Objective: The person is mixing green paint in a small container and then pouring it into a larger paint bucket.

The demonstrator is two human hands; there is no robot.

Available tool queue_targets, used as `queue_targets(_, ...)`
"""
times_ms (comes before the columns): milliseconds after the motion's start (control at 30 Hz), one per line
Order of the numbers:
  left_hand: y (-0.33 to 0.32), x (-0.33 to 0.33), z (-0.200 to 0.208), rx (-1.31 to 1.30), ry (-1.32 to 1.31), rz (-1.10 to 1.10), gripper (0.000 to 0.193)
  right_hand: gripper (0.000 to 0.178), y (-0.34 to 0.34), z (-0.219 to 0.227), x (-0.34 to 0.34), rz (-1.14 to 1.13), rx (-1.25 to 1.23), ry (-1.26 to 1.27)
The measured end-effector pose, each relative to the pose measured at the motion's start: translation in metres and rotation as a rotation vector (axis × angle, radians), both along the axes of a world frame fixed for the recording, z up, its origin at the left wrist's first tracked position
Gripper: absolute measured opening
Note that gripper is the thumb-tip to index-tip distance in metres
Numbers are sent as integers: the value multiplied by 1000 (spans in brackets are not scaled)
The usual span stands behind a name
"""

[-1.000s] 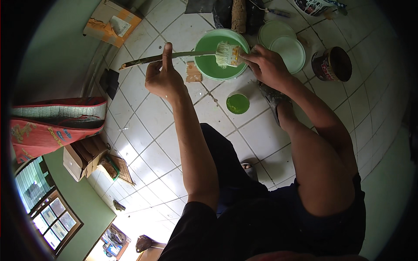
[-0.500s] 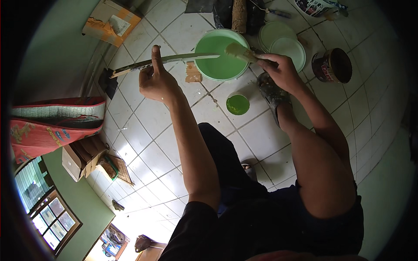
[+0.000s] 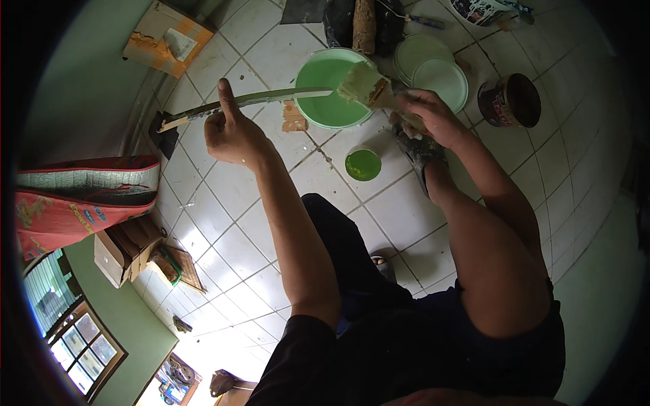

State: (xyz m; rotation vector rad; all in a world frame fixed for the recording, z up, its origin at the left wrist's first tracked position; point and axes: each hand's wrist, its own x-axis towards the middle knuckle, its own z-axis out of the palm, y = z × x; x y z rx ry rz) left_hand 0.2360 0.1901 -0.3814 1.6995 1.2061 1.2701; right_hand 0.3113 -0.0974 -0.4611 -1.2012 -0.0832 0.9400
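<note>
My left hand [image 3: 235,133] is closed around a long, narrow wooden strip [image 3: 274,96], with the thumb sticking up. The strip slants across the view; its right part is pale and reaches over a bucket of light green paint [image 3: 328,61]. In my right hand [image 3: 437,116] is a wide paintbrush [image 3: 365,86], its broad bristles coated with pale paint. The brush hangs above the right side of the bucket, close to the strip's right tip but apart from it. A small round container of brighter green paint [image 3: 363,165] stands on the floor nearer to me.
Pale round lids [image 3: 440,84] lie right of the bucket, beside a dark paint tub [image 3: 510,100]. Brown cardboard pieces [image 3: 293,116] lie at its left. A cardboard box [image 3: 168,37] stands by the wall, with a red mat [image 3: 88,203] below. My right shoe [image 3: 416,152] is near the bucket.
My right hand has turned the brush so its broad face shows. My left hand and the strip have shifted a little to the left, along with the whole view.
</note>
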Motion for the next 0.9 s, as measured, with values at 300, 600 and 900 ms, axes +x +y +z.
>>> queue_targets(300, -3, 4, 1, 115, -109, -32, 58, 31, 7, -27, -16, 98, -92, 53)
queue_targets(600, -80, 35, 41, 572, -5, -374, 29, 31, 9, -28, -22, 117, -56, 56)
queue_targets(900, -211, 104, 0, 1028, 255, -1145, 32, 28, 10, -43, -29, 168, -148, -163)
